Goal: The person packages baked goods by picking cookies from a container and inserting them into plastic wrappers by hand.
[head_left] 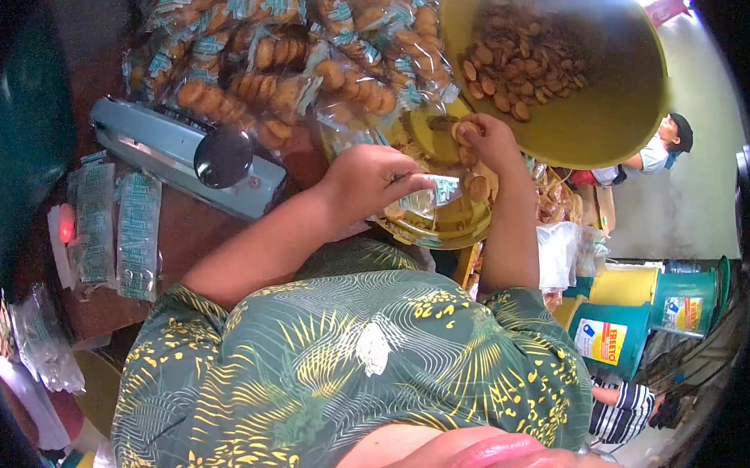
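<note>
My left hand (373, 184) is closed on a small clear plastic packet (428, 200) with teal print, held low over a yellow basin (450, 235). My right hand (495, 149) pinches a round brown cookie (464, 131) between thumb and fingertips, just right of the packet. More cookies (477, 186) show beneath that hand; whether they are in its grip or in the packet I cannot tell. Behind my right hand, a large yellow tub (630, 127) tilts toward me with many loose cookies (526, 60) inside.
Filled cookie packets (283, 54) are heaped at the back. A light blue heat sealer (179, 155) lies left on the brown table (178, 234), beside stacks of printed packets (139, 236). Teal and yellow buckets (610, 337) stand at right. Another person (668, 144) is beyond the tub.
</note>
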### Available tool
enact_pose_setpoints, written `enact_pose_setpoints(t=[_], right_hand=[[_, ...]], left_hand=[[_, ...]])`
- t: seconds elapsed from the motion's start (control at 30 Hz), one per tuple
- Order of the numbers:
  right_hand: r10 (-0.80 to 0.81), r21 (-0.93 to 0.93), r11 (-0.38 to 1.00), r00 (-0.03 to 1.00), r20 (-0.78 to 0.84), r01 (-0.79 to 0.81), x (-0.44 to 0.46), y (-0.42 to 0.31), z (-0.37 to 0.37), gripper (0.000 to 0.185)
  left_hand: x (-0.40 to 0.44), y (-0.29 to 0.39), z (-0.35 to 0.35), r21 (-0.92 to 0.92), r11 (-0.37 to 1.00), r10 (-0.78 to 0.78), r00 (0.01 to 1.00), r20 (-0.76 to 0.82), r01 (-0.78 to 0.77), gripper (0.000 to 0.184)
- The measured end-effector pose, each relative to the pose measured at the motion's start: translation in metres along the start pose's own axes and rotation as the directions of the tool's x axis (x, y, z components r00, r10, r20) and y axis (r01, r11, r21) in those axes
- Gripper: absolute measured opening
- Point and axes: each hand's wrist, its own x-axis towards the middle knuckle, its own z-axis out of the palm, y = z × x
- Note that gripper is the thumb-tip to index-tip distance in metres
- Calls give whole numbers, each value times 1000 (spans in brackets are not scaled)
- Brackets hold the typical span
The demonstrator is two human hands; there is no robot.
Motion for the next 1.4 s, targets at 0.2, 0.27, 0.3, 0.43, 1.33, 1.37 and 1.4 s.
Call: enact_pose_setpoints(t=[0.2, 0.27, 0.3, 0.43, 1.33, 1.37, 1.4], right_hand=[[78, 131, 989, 993, -89, -66, -39, -31, -1, 33], [36, 98, 995, 989, -140, -23, -47, -29, 1, 34], [-18, 60, 998, 982, -188, 30, -48, -20, 4, 34], [-17, 499, 858, 979, -205, 120, -64, -8, -19, 30], [-568, 120, 784, 782, -255, 609, -84, -96, 3, 18], [-483, 242, 807, 838, -254, 538, -88, -96, 4, 20], [-395, 360, 812, 886, -242, 460, -92, -97, 4, 22]], left_hand=[[6, -3, 14, -307, 951, -72, 942, -329, -35, 12], [5, -6, 12, -240, 969, -17, 957, -290, -56, 14], [4, -7, 12, -206, 976, 11, 963, -269, -69, 16], [2, -7, 10, -178, 982, 22, 972, -233, -65, 22], [6, -4, 17, -744, 642, -140, 983, 123, 184, 67], [5, -3, 16, -752, 601, -180, 962, 205, 273, 62], [4, -2, 16, -751, 555, -215, 934, 287, 358, 58]])
